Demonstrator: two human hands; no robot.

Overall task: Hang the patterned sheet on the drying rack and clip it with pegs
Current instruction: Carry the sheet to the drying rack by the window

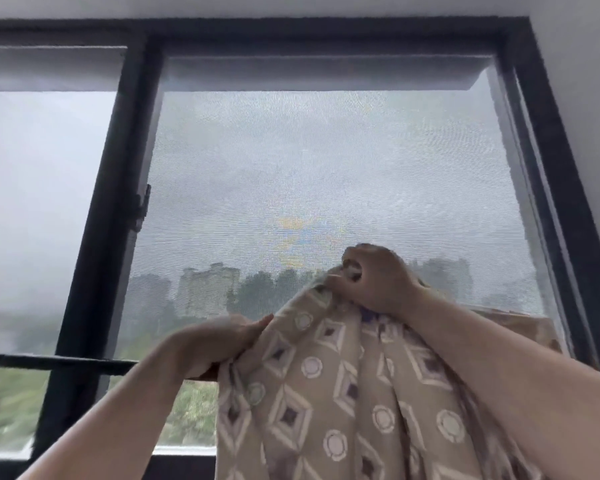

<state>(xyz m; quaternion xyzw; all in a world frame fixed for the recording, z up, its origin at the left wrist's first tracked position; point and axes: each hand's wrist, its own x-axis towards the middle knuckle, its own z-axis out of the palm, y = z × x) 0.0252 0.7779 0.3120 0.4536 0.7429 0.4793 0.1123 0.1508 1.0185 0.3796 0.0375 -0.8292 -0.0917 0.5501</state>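
The patterned sheet (329,386), beige with white diamonds and circles, hangs bunched in front of the window. A dark horizontal rod (56,362) runs in from the left and disappears behind my left hand. My left hand (215,344) grips the sheet's left edge at the rod's height. Higher up, my right hand (374,278) grips a bunched top fold of the sheet, fingers curled round the cloth. A further part of the sheet (520,327) lies spread behind my right forearm. No pegs are in view.
A black-framed window (132,168) with a mesh screen (326,174) fills the view. Hazy buildings and trees lie outside. A white wall (586,64) stands to the right, and a latch (142,213) sits on the middle frame post.
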